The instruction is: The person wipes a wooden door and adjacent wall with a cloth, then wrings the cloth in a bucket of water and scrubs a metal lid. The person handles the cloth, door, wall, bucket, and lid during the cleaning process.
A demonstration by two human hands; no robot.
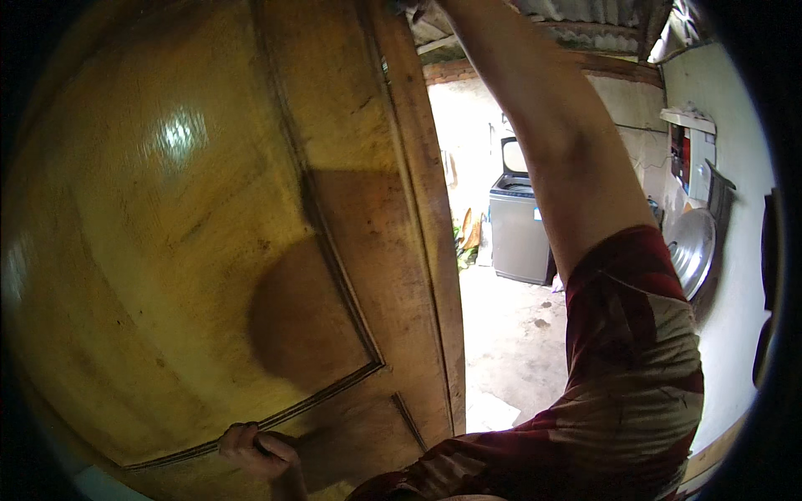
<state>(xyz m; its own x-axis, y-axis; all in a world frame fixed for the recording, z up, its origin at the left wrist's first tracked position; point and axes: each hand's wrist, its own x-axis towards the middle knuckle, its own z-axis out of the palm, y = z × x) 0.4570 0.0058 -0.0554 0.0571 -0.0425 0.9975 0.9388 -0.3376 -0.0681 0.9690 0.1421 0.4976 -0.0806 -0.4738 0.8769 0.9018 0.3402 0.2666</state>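
Observation:
A brown-yellow wooden door panel (188, 263) with dark moulding lines fills the left and middle of the view. My left hand (258, 449) is curled with bent fingers close to the panel's lower moulding. A dark patch shows between its thumb and fingers; I cannot tell whether it is a small thing or shadow. My right arm reaches up along the panel's right edge, where the wooden stile (432, 206) stands. Only a sliver of my right hand (418, 7) shows at the top rim, near the panel's upper edge, and its grip is hidden.
Beyond the panel's right edge lies a bright concrete floor (520, 338). A grey top-loading washing machine (517, 235) stands there, its lid raised. On the right wall (730, 351) are a round metal lid or pan (694, 250) and a small shelf unit (692, 153). Corrugated roofing (589, 34) hangs above.

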